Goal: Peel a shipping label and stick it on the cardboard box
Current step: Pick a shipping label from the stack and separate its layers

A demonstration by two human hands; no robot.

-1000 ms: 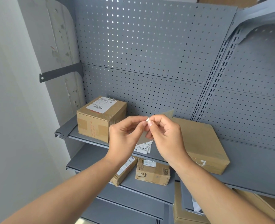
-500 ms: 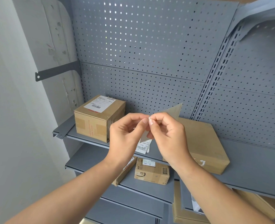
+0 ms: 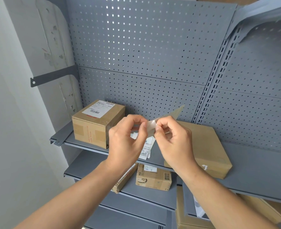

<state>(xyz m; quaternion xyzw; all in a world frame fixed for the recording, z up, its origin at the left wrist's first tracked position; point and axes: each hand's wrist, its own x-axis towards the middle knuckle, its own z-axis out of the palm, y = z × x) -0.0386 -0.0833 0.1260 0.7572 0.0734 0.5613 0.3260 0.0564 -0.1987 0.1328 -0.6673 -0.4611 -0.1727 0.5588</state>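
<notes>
Hands — left hand (image 3: 125, 141), right hand (image 3: 174, 142) — pinch shipping label (image 3: 151, 127) above flat cardboard box (image 3: 207, 146).

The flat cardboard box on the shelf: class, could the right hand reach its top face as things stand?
Probably yes: the right hand hovers just in front of the flat cardboard box, whose top is bare, though its fingers pinch the label.

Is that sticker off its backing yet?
Partly. The hands have split one corner of the label; the rest of it remains joined.
</notes>
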